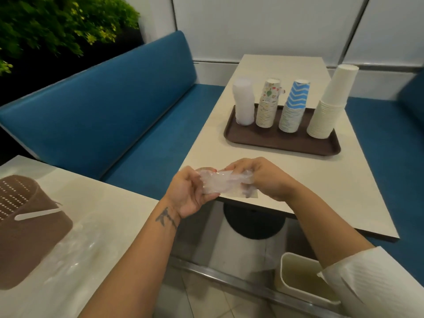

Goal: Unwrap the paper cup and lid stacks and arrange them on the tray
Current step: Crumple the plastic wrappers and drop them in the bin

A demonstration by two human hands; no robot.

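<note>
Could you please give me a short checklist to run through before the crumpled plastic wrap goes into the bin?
1. Wrap held securely: ok. The left hand and right hand both grip the clear plastic wrap.
2. Wrap free of cups or lids: ok, as far as its clear film shows.
3. Bin within reach: ok. The cream bin stands on the floor below the right arm, open at the top.
4. Stacks on the brown tray: ok. The lid stack, patterned cups, blue zigzag cups and white cups all stand upright.
5. Other wrap left over: not ok. Clear plastic lies on the near table beside the brown basket.
</note>
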